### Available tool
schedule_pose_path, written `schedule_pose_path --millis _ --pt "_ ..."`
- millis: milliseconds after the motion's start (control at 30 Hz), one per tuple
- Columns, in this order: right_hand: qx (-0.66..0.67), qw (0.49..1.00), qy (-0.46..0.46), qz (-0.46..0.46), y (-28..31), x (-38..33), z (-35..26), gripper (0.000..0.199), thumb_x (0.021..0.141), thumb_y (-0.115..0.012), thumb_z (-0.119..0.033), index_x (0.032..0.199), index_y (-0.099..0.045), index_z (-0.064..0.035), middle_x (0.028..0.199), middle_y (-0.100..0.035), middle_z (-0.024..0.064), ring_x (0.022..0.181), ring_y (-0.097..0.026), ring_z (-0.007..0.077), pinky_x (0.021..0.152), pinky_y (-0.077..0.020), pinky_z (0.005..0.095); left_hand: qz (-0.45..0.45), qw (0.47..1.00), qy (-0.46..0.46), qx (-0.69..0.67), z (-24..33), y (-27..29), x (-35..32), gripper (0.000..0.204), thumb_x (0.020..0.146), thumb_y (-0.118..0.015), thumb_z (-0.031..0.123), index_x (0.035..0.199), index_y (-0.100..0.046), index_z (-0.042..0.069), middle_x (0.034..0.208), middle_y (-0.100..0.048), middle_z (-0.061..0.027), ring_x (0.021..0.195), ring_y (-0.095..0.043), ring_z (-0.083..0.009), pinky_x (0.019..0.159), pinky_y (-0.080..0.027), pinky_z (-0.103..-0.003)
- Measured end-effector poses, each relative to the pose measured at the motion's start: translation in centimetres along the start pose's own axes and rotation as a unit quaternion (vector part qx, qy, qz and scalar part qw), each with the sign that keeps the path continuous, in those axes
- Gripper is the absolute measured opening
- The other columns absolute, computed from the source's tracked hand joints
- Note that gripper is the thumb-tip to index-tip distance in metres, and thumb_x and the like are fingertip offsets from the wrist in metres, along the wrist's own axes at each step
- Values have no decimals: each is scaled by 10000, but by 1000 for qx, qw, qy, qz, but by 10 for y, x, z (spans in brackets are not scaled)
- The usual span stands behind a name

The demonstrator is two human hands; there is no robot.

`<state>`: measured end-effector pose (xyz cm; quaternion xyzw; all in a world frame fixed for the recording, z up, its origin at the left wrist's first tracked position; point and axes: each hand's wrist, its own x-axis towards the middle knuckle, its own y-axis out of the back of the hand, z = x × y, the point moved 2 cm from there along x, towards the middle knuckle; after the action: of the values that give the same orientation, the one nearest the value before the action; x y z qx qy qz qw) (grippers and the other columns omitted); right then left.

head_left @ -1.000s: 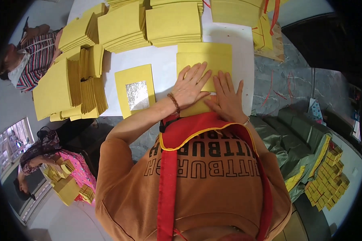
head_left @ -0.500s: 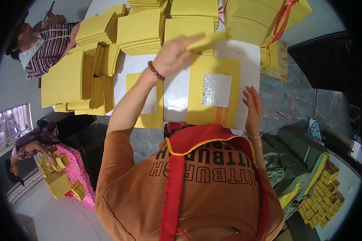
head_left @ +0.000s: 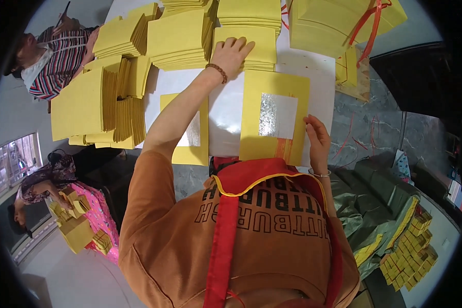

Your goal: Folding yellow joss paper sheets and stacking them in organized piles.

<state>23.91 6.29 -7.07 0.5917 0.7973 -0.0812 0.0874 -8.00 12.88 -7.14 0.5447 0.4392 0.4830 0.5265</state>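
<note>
My left hand [head_left: 232,55], a brown bead bracelet at its wrist, lies palm down with fingers spread on a stack of yellow paper [head_left: 262,41] at the table's far middle. Below it is a yellow sheet [head_left: 251,113] bearing a silver-and-white foil square [head_left: 277,115] and orange-red streaks near its near edge. My right hand [head_left: 318,134] is beside the right edge of that sheet, fingers loosely bent and apart, with nothing seen in it. Partly behind my left forearm, another yellow sheet [head_left: 197,154] with a similar foil square lies to the left.
Several yellow paper stacks [head_left: 177,38] crowd the white table's [head_left: 226,123] far and left sides. A large yellow bundle with red ties [head_left: 321,31] stands far right. A person in a striped top [head_left: 66,61] sits at left; another [head_left: 46,174] handles yellow paper by a pink cloth.
My left hand, blurred with a yellow piece at its fingers before, has come back left and settled on the stack. My right hand has moved slightly left, closer to the sheet's edge.
</note>
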Motion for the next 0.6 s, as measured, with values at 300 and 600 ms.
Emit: schedule_pose_path --millis 300,600 --pt "-5 1000 1 -1 -2 4 3 275 902 -534 -97 1158 -546 5 1070 -598 46 996 -536 122 901 -404 257 -55 998 16 9 -6 -24 -10 889 715 -660 245 1437 -146 165 1477 -157 -138 1355 -153 -314 1084 -156 -473" --pt "-239 952 192 -3 -5 1 -14 284 820 -598 -93 1102 -590 -58 1115 -587 89 1137 -490 269 976 -358 355 -39 998 -31 -49 -15 11 -8 889 724 -673 272 1431 -147 157 1448 -190 -198 1317 -230 -368 1069 -242 -446"
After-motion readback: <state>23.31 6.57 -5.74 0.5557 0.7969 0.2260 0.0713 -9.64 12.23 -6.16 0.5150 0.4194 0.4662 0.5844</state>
